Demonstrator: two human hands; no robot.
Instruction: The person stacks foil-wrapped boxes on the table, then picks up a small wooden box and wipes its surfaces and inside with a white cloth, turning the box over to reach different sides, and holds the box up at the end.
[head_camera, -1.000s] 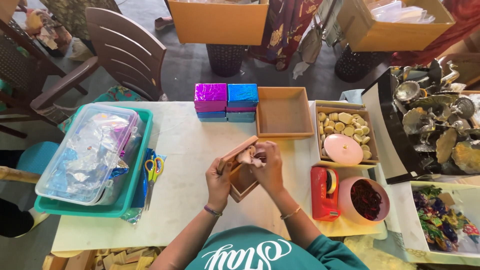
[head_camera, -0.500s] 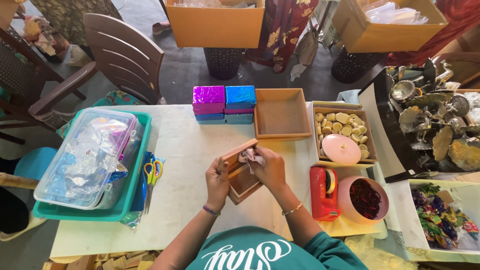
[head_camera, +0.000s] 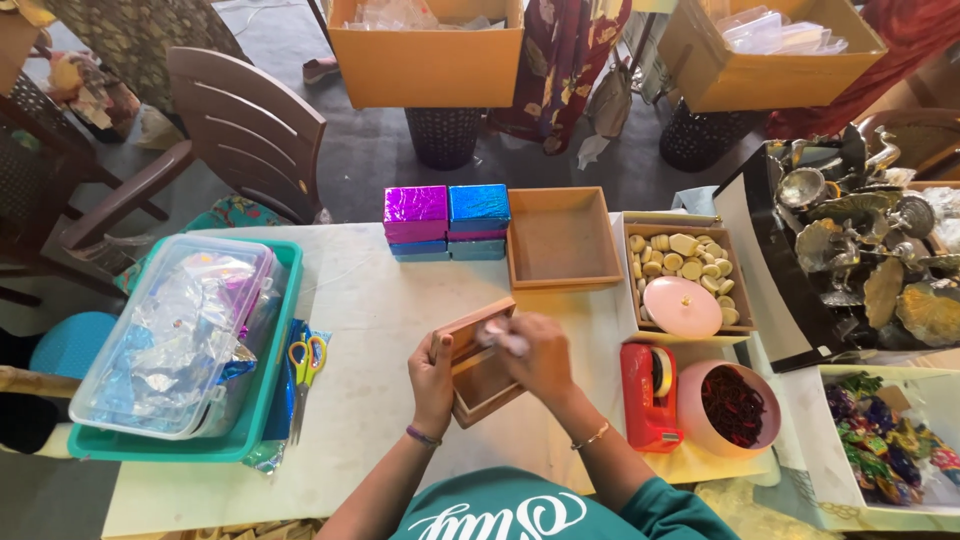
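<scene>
Small wooden box, tilted, gripped at its left wall by left hand; right hand pinches white piece at its far-right rim.

Teal printed shirt, purple wristband, thin gold bangle

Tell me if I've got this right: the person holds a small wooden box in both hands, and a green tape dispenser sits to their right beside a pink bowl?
Not quite. The head view shows the tape dispenser is red, not green. The rest holds: the left hand and right hand hold the small wooden box, and the dispenser sits beside the pink bowl.
</scene>
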